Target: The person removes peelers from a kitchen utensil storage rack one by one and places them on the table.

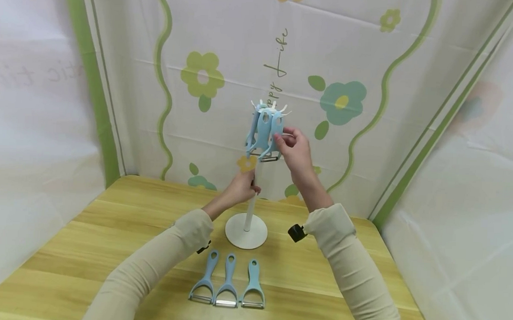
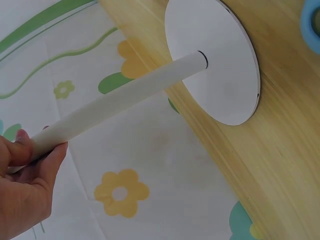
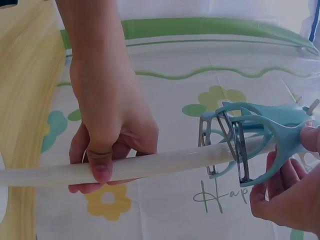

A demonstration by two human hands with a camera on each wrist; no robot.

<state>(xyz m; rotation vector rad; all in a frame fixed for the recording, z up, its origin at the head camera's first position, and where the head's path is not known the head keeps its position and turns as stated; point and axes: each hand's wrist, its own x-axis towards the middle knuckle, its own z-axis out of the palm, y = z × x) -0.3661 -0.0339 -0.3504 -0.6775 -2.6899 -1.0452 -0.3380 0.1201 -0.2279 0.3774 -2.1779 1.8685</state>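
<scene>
A white stand with a round base and an upright pole rises from the table, topped by curved white hooks. Several light-blue Y-shaped peelers hang from these hooks, blades downward. My left hand grips the pole below them, thumb and fingers around it. Up at the hooks, my right hand pinches the handle of the rightmost hanging peeler, its thumb on the handle in the right wrist view. Whether that peeler's hole is fully over a hook cannot be made out.
Three more peelers lie in a row on the wooden table in front of the base: a left one, a middle one and a greener right one. A flower-printed cloth hangs close behind the stand, with more cloth at both sides.
</scene>
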